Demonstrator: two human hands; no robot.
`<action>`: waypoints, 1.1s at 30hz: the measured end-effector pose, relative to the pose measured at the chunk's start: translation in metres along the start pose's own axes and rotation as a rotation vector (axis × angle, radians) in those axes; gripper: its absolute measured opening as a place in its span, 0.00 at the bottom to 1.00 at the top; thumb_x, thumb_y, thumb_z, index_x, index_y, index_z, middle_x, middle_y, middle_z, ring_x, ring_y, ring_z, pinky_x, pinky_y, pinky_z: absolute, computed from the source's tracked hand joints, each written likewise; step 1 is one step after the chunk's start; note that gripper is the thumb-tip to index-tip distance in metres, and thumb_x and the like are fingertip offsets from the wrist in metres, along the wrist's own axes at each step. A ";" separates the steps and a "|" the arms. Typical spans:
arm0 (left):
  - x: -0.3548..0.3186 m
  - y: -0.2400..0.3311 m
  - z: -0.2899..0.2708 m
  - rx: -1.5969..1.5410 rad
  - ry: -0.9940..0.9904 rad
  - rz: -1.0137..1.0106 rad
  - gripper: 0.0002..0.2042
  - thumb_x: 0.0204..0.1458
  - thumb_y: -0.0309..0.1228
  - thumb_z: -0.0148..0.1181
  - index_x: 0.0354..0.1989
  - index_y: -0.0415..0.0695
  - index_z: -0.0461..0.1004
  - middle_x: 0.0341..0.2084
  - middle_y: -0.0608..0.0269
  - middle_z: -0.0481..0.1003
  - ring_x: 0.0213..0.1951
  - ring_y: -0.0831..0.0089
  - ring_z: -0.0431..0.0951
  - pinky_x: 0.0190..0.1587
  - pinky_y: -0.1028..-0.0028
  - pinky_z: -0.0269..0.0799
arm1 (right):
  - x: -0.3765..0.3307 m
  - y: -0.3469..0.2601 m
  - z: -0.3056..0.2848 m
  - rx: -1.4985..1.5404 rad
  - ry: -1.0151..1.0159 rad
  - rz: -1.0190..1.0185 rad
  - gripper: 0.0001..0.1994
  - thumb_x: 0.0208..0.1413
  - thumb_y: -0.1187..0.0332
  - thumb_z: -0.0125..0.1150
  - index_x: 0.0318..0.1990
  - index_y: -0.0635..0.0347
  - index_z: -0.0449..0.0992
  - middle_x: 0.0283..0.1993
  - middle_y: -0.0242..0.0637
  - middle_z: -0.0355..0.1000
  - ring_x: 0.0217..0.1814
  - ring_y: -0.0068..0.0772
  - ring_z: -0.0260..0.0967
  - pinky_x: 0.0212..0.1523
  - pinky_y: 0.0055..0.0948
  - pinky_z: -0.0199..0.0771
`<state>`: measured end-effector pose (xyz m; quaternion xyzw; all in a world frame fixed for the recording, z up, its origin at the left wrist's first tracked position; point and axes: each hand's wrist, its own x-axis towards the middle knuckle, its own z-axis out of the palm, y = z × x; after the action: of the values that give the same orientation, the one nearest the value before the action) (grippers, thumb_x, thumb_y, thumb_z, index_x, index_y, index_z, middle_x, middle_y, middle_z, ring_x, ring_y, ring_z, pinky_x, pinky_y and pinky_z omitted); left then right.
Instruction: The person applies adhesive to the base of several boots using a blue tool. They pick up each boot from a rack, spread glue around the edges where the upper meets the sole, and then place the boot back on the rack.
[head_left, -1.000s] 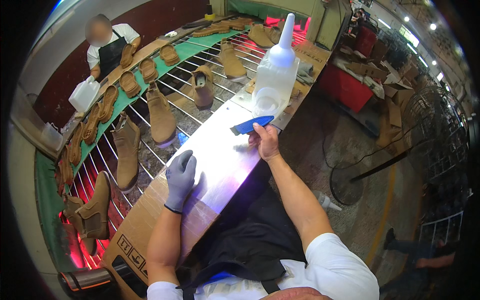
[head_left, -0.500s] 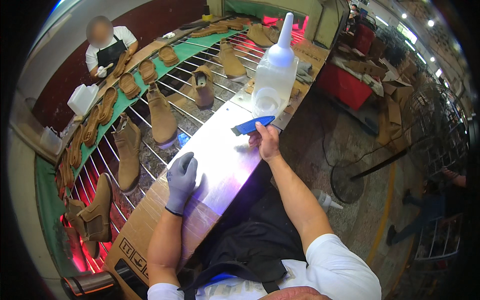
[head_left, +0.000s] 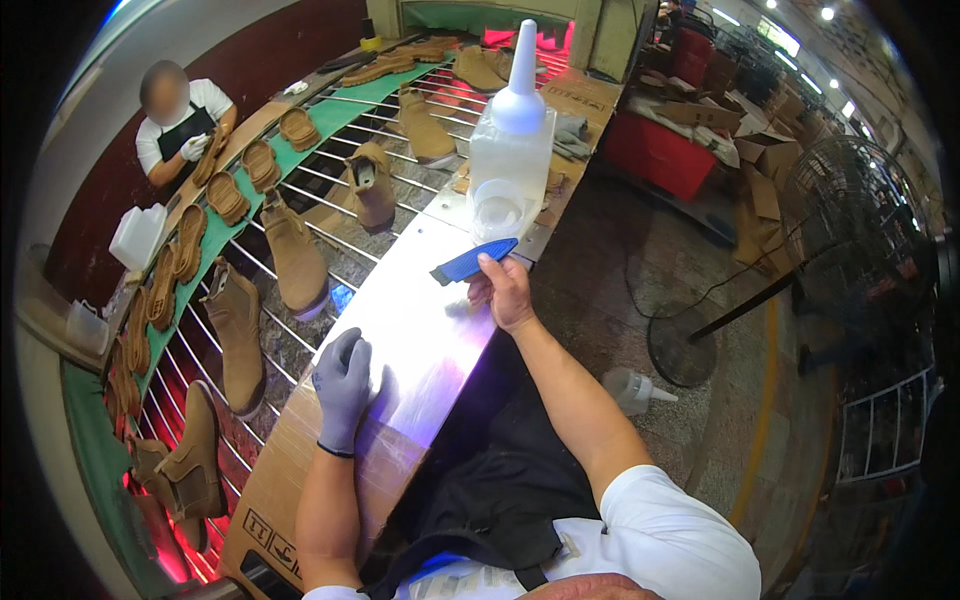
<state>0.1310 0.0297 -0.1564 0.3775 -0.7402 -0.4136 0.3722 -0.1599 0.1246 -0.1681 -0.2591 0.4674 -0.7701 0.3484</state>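
Note:
My right hand (head_left: 506, 293), bare, is closed on a flat blue-handled brush (head_left: 476, 262) with a short dark tip pointing left. It is over the brightly lit metal plate (head_left: 415, 275) of the bench. Just behind the brush stands a large translucent squeeze bottle (head_left: 508, 160) with a white pointed nozzle, holding clear liquid. My left hand (head_left: 344, 390), in a grey glove, rests on the plate's near left part with its fingers curled into a fist; nothing shows in it. Left of it, tan suede boots (head_left: 240, 340) stand or lean on the metal bars.
Tan soles (head_left: 228, 198) line a green strip (head_left: 325, 118) beyond the bars (head_left: 285, 275). Across it a co-worker (head_left: 182, 130) holds a sole. Cardboard (head_left: 300, 480) covers the bench's near end. On the right are a floor fan (head_left: 680, 350), a second bottle (head_left: 630, 390) on the floor and a red bin (head_left: 655, 155).
My view has swung slightly, so the bench sits farther left. Both hands keep nearly the same pose, with the brush still held. The co-worker has brought a gloved hand up to the sole.

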 end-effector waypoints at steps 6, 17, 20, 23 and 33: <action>0.000 -0.005 0.001 -0.054 0.009 -0.020 0.15 0.58 0.30 0.62 0.48 0.31 0.79 0.42 0.49 0.81 0.45 0.64 0.81 0.50 0.69 0.74 | -0.002 -0.006 0.002 0.017 -0.011 0.006 0.17 0.66 0.57 0.57 0.36 0.65 0.77 0.30 0.39 0.76 0.23 0.24 0.73 0.23 0.24 0.77; -0.002 -0.014 -0.001 -0.060 0.018 0.028 0.13 0.61 0.28 0.57 0.49 0.30 0.77 0.37 0.54 0.80 0.38 0.70 0.81 0.43 0.72 0.76 | -0.002 -0.004 0.003 0.014 -0.017 0.036 0.17 0.66 0.57 0.58 0.38 0.65 0.76 0.30 0.39 0.77 0.23 0.24 0.73 0.24 0.24 0.76; -0.002 -0.008 -0.001 -0.033 0.022 0.074 0.12 0.63 0.27 0.56 0.48 0.30 0.77 0.33 0.57 0.79 0.34 0.74 0.80 0.39 0.74 0.76 | -0.003 -0.003 0.001 0.015 -0.016 0.044 0.17 0.66 0.56 0.58 0.37 0.65 0.76 0.30 0.39 0.77 0.23 0.24 0.73 0.23 0.24 0.77; -0.002 -0.001 -0.001 -0.040 0.009 0.097 0.12 0.63 0.27 0.55 0.48 0.30 0.77 0.32 0.58 0.79 0.33 0.75 0.80 0.38 0.74 0.76 | -0.003 -0.005 0.002 0.010 -0.017 0.042 0.17 0.66 0.56 0.58 0.37 0.65 0.76 0.30 0.39 0.77 0.23 0.24 0.74 0.23 0.24 0.77; -0.001 -0.003 -0.007 -0.049 0.013 0.059 0.12 0.63 0.28 0.57 0.47 0.31 0.79 0.30 0.62 0.80 0.29 0.80 0.76 0.33 0.79 0.72 | 0.003 0.003 -0.007 0.062 -0.024 0.062 0.17 0.65 0.56 0.59 0.35 0.64 0.78 0.28 0.38 0.77 0.23 0.25 0.74 0.24 0.25 0.77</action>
<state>0.1382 0.0270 -0.1566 0.3489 -0.7382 -0.4179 0.3983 -0.1660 0.1249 -0.1737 -0.2428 0.4467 -0.7700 0.3856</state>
